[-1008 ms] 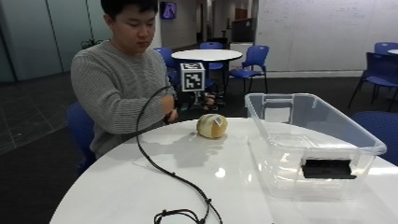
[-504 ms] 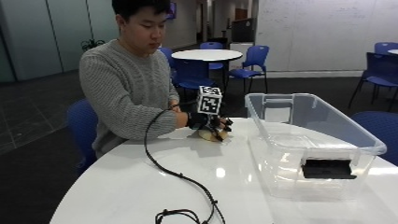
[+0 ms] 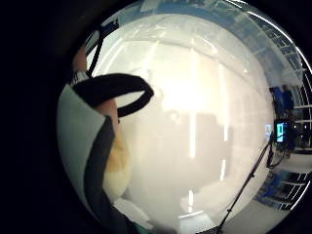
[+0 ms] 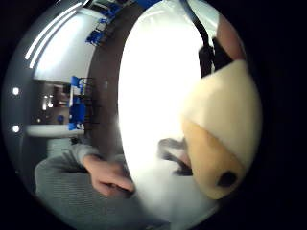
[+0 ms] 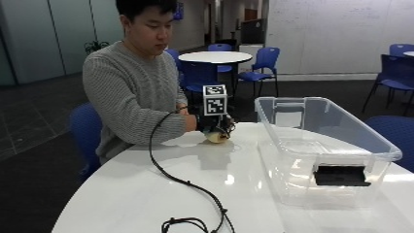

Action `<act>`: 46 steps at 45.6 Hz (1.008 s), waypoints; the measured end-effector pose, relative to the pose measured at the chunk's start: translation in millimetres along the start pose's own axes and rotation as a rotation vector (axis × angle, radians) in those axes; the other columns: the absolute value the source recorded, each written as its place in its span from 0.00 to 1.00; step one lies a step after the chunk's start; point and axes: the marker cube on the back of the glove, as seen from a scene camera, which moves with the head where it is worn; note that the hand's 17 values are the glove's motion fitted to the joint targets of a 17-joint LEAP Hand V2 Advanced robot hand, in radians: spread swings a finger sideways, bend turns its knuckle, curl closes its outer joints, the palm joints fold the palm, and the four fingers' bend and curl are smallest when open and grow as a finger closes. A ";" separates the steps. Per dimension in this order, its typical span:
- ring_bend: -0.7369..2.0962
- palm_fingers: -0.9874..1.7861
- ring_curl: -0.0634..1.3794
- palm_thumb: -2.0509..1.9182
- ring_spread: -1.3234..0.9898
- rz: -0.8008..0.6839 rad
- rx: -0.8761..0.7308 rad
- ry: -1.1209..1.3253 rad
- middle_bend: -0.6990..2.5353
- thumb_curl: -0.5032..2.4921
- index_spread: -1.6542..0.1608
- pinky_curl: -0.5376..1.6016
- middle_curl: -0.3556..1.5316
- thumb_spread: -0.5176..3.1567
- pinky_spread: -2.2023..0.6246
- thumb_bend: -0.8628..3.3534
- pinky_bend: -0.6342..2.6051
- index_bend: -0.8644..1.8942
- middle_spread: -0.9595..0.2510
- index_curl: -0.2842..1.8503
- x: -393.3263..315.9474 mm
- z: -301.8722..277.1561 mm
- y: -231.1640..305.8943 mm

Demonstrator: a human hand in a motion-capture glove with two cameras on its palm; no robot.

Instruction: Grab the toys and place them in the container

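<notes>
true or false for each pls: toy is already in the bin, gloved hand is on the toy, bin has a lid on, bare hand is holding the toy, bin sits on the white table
1. The toy is already in the bin. False: the cream and tan plush toy is at the table's far edge, outside the clear bin.
2. The gloved hand is on the toy. True: the gloved right hand grips it from above, fingers curled round it.
3. The bin has a lid on. False: its top is open.
4. The bare hand is holding the toy. False: the bare hand rests by the person's body at the table edge, apart from the toy.
5. The bin sits on the white table. True: it stands on the white table.
</notes>
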 end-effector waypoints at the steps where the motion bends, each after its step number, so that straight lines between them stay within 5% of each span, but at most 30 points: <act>1: 0.53 0.66 0.31 0.66 0.40 0.001 0.012 0.003 0.35 0.33 0.68 0.42 0.34 0.45 0.67 0.25 0.49 0.44 0.59 0.30 -0.6 -6.0 0.4; 15: 0.57 0.67 0.40 0.66 0.33 -0.078 0.350 -0.013 0.41 0.39 0.71 0.45 0.41 0.36 0.64 0.24 0.49 0.53 0.54 0.40 4.8 -191.9 16.5; 25: 0.58 0.64 0.44 0.66 0.31 -0.096 0.328 -0.026 0.43 0.42 0.72 0.47 0.45 0.32 0.63 0.23 0.50 0.55 0.53 0.45 10.7 -206.2 -6.1; 40: 0.59 0.60 0.50 0.66 0.31 0.285 0.226 0.064 0.44 0.46 0.72 0.49 0.50 0.29 0.63 0.22 0.53 0.55 0.53 0.50 98.6 -218.9 -192.1; 46: 0.59 0.57 0.51 0.66 0.31 0.325 0.181 0.120 0.43 0.47 0.72 0.49 0.52 0.29 0.64 0.22 0.55 0.55 0.52 0.52 124.6 -210.9 -233.9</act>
